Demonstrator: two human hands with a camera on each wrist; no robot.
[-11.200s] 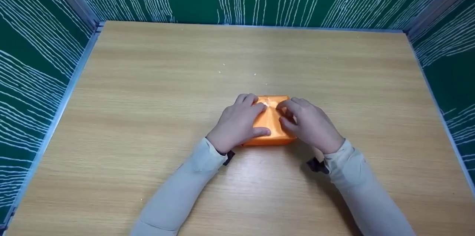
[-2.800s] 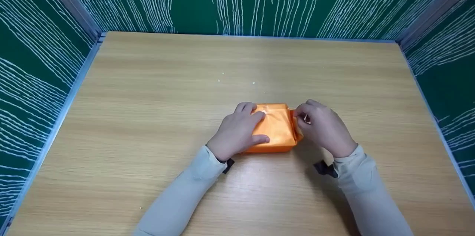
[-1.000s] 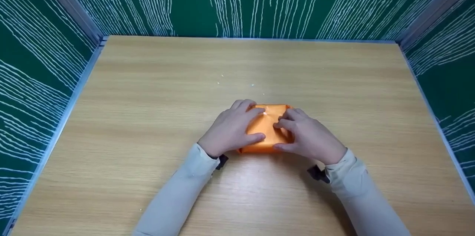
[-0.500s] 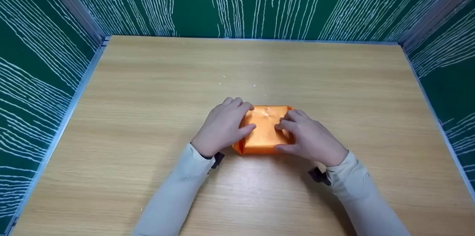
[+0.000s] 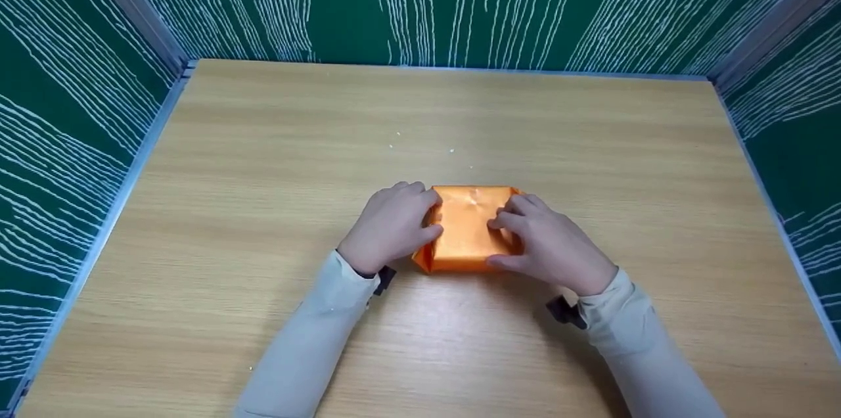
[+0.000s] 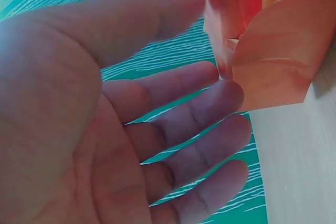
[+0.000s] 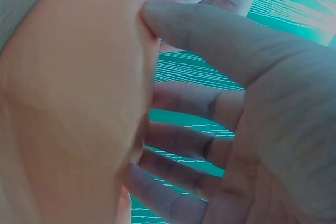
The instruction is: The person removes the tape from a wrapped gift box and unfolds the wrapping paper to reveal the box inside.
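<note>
An orange paper-wrapped package [image 5: 466, 227] lies on the table, with a smooth top. My left hand [image 5: 393, 224] is at its left end, thumb and index fingertip touching the top's left edge. In the left wrist view, the fingers of this hand are spread and nearly straight, beside loose folded orange paper [image 6: 273, 77] at that end. My right hand [image 5: 548, 240] holds the package's right part, bent fingers on top and thumb at the front edge. The right wrist view shows the thumb and fingertips against the orange paper [image 7: 79, 87]. The hand covers much of the right end.
The wooden table [image 5: 197, 208] is bordered by green walls [image 5: 355, 17] with white streaks at the back and both sides. Several tiny white specks [image 5: 451, 150] lie beyond the package. Dark wrist mounts [image 5: 565, 311] sit under the grey sleeves [image 5: 637, 326].
My right hand moved from pulling paper at the right end to lying over that part of the package. My left hand slid leftward off the top, uncovering it and the left end.
</note>
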